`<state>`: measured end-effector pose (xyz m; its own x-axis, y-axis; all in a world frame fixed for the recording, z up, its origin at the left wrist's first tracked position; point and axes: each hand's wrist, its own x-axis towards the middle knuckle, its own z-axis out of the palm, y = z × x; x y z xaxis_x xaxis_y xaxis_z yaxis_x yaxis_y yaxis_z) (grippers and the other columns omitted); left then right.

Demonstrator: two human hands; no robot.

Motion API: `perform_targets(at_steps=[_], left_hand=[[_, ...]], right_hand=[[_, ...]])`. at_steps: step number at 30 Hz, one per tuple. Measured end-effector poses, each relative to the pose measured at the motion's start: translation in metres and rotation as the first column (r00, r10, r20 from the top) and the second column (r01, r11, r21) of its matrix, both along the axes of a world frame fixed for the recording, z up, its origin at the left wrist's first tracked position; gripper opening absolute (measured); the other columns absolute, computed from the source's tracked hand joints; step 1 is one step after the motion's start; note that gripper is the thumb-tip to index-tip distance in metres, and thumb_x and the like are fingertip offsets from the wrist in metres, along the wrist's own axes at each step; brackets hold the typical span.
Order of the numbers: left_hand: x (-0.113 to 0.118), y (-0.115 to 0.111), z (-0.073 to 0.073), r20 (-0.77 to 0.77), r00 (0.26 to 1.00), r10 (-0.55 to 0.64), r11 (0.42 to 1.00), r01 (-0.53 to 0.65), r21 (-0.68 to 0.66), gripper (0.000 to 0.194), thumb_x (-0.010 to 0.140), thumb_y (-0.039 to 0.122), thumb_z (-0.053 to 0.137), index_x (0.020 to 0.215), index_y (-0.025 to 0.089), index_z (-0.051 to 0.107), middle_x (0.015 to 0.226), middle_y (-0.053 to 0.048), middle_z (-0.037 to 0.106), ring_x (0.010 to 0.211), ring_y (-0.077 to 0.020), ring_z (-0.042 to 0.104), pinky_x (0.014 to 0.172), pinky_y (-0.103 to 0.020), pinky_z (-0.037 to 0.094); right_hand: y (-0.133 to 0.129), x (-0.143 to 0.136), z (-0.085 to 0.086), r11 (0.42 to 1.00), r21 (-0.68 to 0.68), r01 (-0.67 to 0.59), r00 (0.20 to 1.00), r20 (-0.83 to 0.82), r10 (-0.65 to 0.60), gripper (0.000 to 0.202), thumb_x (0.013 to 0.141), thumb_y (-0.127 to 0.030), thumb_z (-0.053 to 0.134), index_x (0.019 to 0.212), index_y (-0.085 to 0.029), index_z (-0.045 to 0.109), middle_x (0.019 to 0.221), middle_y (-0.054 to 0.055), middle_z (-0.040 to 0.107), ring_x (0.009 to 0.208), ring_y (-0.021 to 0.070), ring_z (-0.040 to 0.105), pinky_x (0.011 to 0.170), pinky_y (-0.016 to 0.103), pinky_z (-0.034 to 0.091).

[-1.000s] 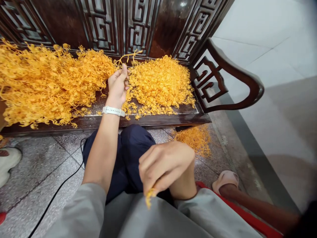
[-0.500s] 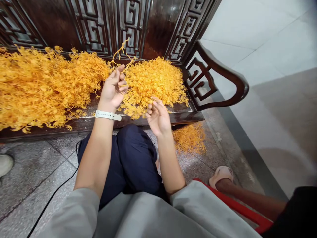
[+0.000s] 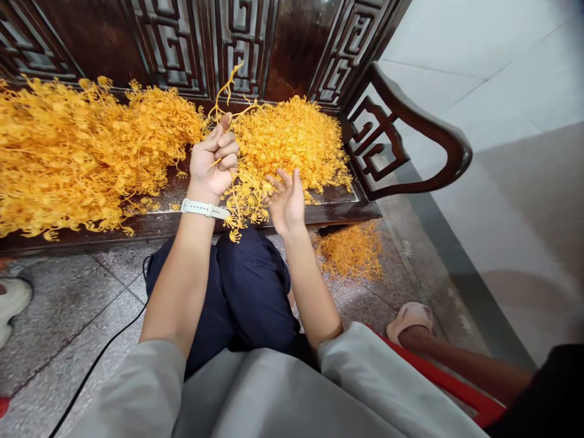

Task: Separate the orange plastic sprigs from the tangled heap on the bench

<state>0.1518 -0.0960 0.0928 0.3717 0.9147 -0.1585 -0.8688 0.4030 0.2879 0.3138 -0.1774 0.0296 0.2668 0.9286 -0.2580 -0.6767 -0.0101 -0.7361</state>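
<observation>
My left hand, with a pale watch band at the wrist, is closed on thin yellow stems that rise above its fingertips. Small yellow sprigs hang between my two hands over the bench's front edge. At their right side is my right hand, palm up, with its fingers spread and nothing gripped. Behind both hands lies a heap of yellow branching pieces. A larger heap of similar pieces covers the bench to the left.
The dark carved bench has a curved armrest at the right. An orange pile lies on the floor under it. A person's foot in a pale shoe is at lower right. A black cable crosses the floor at left.
My right hand has opened, its fingers spreading. My left hand has closed more tightly, and the sprigs between the hands now show clearly. The view has shifted slightly.
</observation>
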Motion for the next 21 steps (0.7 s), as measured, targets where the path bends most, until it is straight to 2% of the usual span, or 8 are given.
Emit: perform_targets(at_steps=[3, 6, 8, 10, 13, 15, 18, 21], left_hand=[[0.003, 0.002, -0.005, 0.035, 0.999, 0.021, 1.000, -0.021, 0.005, 0.032, 0.113, 0.009, 0.040, 0.121, 0.021, 0.069, 0.065, 0.005, 0.041, 0.041, -0.0058, 0.034, 0.035, -0.015, 0.023], [0.005, 0.004, -0.008, -0.007, 0.997, 0.072, 0.997, -0.072, -0.003, 0.035, 0.113, 0.008, 0.036, 0.117, 0.019, 0.069, 0.063, 0.005, 0.042, 0.040, -0.0064, 0.034, 0.035, -0.015, 0.024], [0.005, 0.006, -0.009, -0.049, 0.992, 0.119, 0.993, -0.120, -0.012, 0.035, 0.113, 0.007, 0.036, 0.113, 0.019, 0.068, 0.062, 0.005, 0.043, 0.040, -0.0067, 0.033, 0.035, -0.015, 0.025], [0.005, 0.008, -0.009, -0.052, 0.986, 0.159, 0.987, -0.160, -0.020, 0.036, 0.113, 0.006, 0.034, 0.108, 0.019, 0.067, 0.061, 0.005, 0.043, 0.039, -0.0065, 0.032, 0.036, -0.015, 0.025], [0.007, 0.010, -0.010, -0.039, 0.981, 0.191, 0.979, -0.193, -0.059, 0.039, 0.114, 0.006, 0.031, 0.100, 0.020, 0.064, 0.057, 0.006, 0.040, 0.037, -0.0063, 0.030, 0.036, -0.015, 0.025], [0.009, 0.011, -0.011, -0.057, 0.984, 0.167, 0.980, -0.172, -0.100, 0.040, 0.113, 0.005, 0.030, 0.096, 0.020, 0.062, 0.056, 0.007, 0.039, 0.036, -0.0062, 0.029, 0.036, -0.016, 0.024], [0.012, 0.009, -0.011, -0.098, 0.989, 0.109, 0.983, -0.122, -0.137, 0.039, 0.113, 0.006, 0.031, 0.092, 0.020, 0.060, 0.056, 0.007, 0.041, 0.036, -0.0063, 0.028, 0.034, -0.017, 0.021], [0.016, 0.006, -0.009, -0.165, 0.982, 0.095, 0.987, -0.114, -0.115, 0.035, 0.114, 0.010, 0.037, 0.090, 0.022, 0.059, 0.056, 0.006, 0.043, 0.036, -0.0063, 0.029, 0.034, -0.018, 0.019]], right_hand=[[0.007, -0.011, -0.024, 0.992, -0.115, -0.042, 0.987, -0.162, 0.023, 0.041, 0.105, -0.061, 0.050, 0.114, -0.023, 0.064, 0.103, 0.006, 0.072, 0.086, 0.0177, 0.066, 0.073, 0.030, 0.057], [0.012, -0.018, -0.038, 0.983, -0.183, -0.024, 0.975, -0.220, -0.017, 0.011, 0.101, -0.031, 0.059, 0.108, -0.024, 0.062, 0.079, -0.003, 0.063, 0.070, 0.0130, 0.060, 0.063, 0.023, 0.053], [0.010, -0.022, -0.042, 0.988, -0.152, 0.002, 0.979, -0.202, -0.033, 0.019, 0.092, -0.014, 0.063, 0.108, -0.025, 0.061, 0.076, -0.006, 0.062, 0.066, 0.0097, 0.059, 0.061, 0.018, 0.052], [0.003, -0.028, -0.042, 0.997, -0.053, -0.061, 0.983, -0.178, 0.050, 0.034, 0.083, -0.006, 0.066, 0.110, -0.025, 0.063, 0.086, -0.006, 0.070, 0.069, 0.0074, 0.063, 0.065, 0.016, 0.054], [-0.012, -0.038, -0.034, 0.962, 0.105, -0.252, 0.959, -0.109, 0.263, 0.047, 0.074, -0.008, 0.076, 0.116, -0.027, 0.067, 0.106, -0.004, 0.077, 0.081, 0.0095, 0.069, 0.076, 0.021, 0.061], [-0.020, -0.045, -0.026, 0.933, 0.182, -0.309, 0.946, -0.041, 0.322, 0.059, 0.069, -0.015, 0.085, 0.122, -0.030, 0.067, 0.119, -0.003, 0.078, 0.097, 0.0140, 0.073, 0.089, 0.027, 0.064], [-0.021, -0.052, -0.013, 0.909, 0.257, -0.329, 0.943, 0.048, 0.328, 0.067, 0.066, -0.029, 0.091, 0.128, -0.031, 0.065, 0.131, 0.000, 0.076, 0.124, 0.0206, 0.070, 0.108, 0.037, 0.060], [-0.012, -0.056, -0.004, 0.925, 0.266, -0.273, 0.962, 0.099, 0.255, 0.054, 0.074, -0.042, 0.089, 0.122, -0.028, 0.067, 0.132, 0.003, 0.076, 0.131, 0.0224, 0.066, 0.110, 0.039, 0.059]])
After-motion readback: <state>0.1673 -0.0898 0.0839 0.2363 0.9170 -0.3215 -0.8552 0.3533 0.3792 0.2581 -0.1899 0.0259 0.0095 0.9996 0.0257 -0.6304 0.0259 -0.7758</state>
